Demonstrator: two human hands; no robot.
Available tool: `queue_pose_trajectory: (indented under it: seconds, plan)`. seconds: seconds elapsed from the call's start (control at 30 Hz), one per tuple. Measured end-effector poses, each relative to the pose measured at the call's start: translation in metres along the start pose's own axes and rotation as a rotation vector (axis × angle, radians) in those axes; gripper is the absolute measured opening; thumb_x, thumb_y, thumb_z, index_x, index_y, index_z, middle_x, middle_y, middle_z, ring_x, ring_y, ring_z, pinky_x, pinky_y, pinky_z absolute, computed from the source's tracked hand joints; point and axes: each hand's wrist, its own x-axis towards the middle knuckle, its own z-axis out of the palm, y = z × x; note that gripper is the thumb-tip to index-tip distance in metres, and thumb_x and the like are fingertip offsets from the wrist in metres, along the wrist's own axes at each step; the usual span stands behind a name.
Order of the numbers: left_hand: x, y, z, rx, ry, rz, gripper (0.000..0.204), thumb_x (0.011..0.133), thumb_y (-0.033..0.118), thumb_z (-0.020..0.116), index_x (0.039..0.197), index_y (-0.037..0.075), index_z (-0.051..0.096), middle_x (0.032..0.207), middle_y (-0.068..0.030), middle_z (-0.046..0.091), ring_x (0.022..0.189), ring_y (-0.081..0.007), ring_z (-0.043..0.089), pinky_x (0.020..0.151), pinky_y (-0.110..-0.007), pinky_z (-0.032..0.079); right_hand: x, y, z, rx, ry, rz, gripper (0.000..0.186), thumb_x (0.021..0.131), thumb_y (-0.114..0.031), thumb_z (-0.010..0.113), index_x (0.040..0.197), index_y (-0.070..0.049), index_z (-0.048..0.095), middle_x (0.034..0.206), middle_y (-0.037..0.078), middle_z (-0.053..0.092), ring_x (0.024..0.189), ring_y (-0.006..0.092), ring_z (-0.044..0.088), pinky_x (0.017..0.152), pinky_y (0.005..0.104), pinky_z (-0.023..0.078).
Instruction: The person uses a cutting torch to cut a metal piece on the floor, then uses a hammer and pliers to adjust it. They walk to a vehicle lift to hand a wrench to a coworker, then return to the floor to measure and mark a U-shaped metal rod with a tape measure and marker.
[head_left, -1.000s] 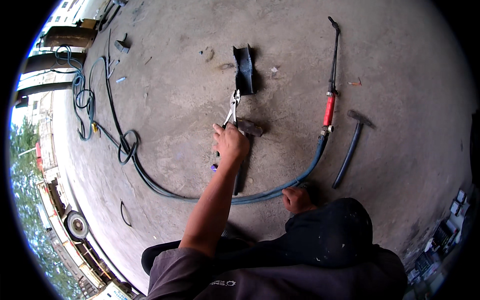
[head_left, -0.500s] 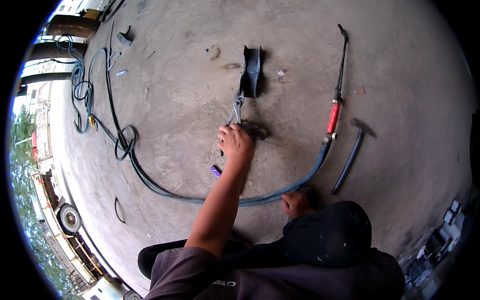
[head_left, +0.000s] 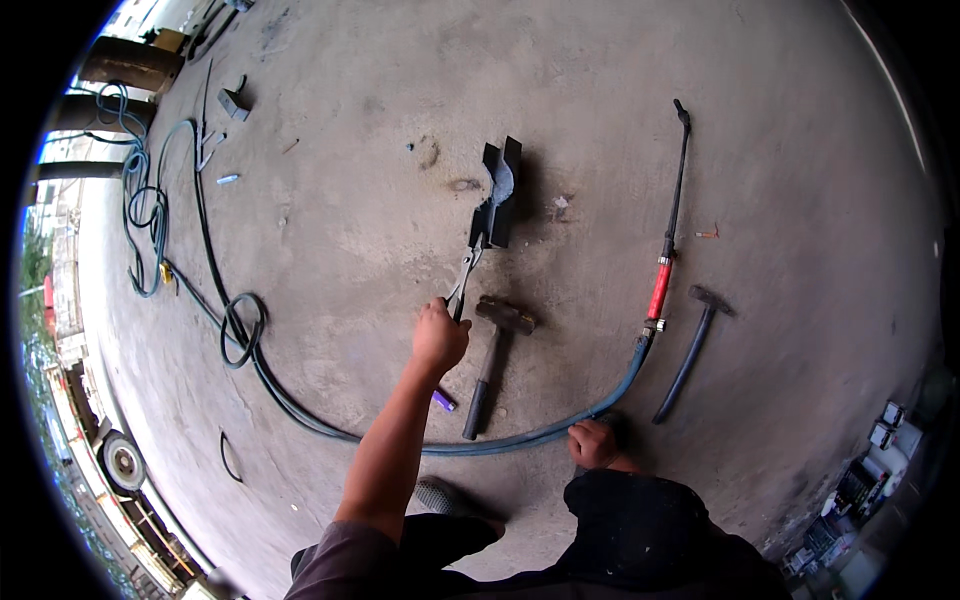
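Metal channel (head_left: pixel 499 214), newly tilted

Floor (head_left: pixel 350 250) is carrying hammer (head_left: pixel 490 368), purple item (head_left: pixel 443 400) lying just left, hoses (head_left: pixel 510 446) curving along near side, red-gripped torch (head_left: pixel 659 290) and second hammer (head_left: pixel 685 362) lying right.

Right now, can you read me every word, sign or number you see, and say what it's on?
There are none I can read.
Pliers in the left hand: no writing shows.
Dark metal piece: no writing shows.
Purple object on the floor: too small to read.
Clutter at the lower right: too small and blurred.
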Motion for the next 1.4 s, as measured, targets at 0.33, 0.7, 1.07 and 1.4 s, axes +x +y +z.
queue_pose_trajectory:
  seconds: [0.33, 0.7, 1.07, 1.4]
  plan:
    - [-0.134, -0.029, -0.142, -0.156, -0.165, -0.187, 0.042, 0.081, 0.025, 0.074, 0.103, -0.009, 0.062, 0.100, -0.0326, 0.068, 0.102, -0.0469, 0.066, 0.090, -0.049, 0.053, 0.022, -0.006, -0.001, 0.033, -0.263, 0.578, 0.026, 0.082, -0.012, 0.066, 0.104, 0.001, 0.071, 0.095, 0.021, 0.073, 0.087, 0.0380, 0.071, 0.078, 0.0453, 0.058]
    - [-0.184, -0.183, -0.076, -1.533, -0.667, -0.337, 0.038, 0.091, 0.010, 0.071, 0.126, 0.002, 0.057, 0.094, -0.0028, 0.062, 0.084, -0.0166, 0.062, 0.076, -0.034, 0.052, -0.042, -0.084, -0.100, 0.070, -0.473, 1.009, 0.040, 0.086, -0.021, 0.071, 0.117, 0.004, 0.070, 0.100, 0.021, 0.075, 0.095, 0.0330, 0.074, 0.086, 0.0401, 0.057]
    - [-0.175, -0.182, -0.019, -1.142, -0.218, -0.555, 0.026, 0.088, 0.011, 0.066, 0.110, -0.003, 0.063, 0.078, -0.0095, 0.063, 0.072, -0.0272, 0.064, 0.066, -0.043, 0.053, -0.015, -0.138, -0.079, 0.231, -0.428, 1.249, 0.040, 0.094, -0.013, 0.067, 0.128, 0.009, 0.063, 0.097, 0.008, 0.069, 0.072, 0.0131, 0.067, 0.059, 0.0293, 0.059]
    - [-0.215, -0.195, -0.045, -0.096, 0.275, -0.418, 0.041, 0.084, 0.005, 0.059, 0.124, -0.003, 0.052, 0.114, -0.0229, 0.058, 0.108, -0.0423, 0.058, 0.092, -0.051, 0.049, 0.028, -0.159, -0.037, 0.306, -0.345, 1.341, 0.032, 0.093, -0.015, 0.067, 0.114, 0.008, 0.069, 0.092, 0.012, 0.072, 0.073, 0.0189, 0.071, 0.059, 0.0317, 0.057]
